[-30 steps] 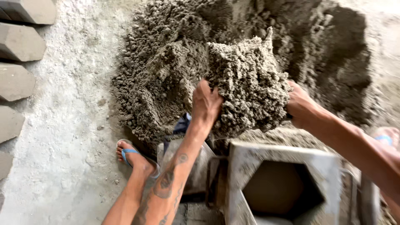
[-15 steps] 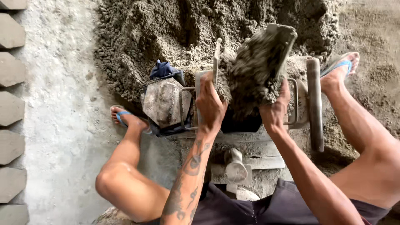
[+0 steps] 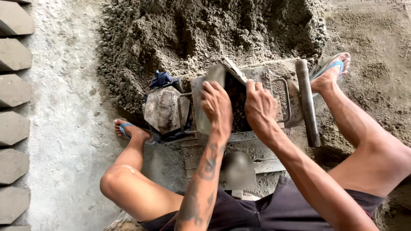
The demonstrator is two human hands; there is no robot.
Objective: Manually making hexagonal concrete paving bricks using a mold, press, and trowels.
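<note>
We press damp grey cement mix (image 3: 233, 102) into the steel hexagonal block mould (image 3: 239, 100), left hand (image 3: 217, 107) and right hand (image 3: 259, 105) fingers curled gripping its rims; it looks heavy, gritty, crumbly.

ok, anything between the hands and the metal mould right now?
Nothing visible. The left hand rests on the metal mould at its left wall, and the right hand presses at its opening, both in direct contact. The hexagonal metal lid lies off to the left, and the pile of grey mix sits beyond.
</note>
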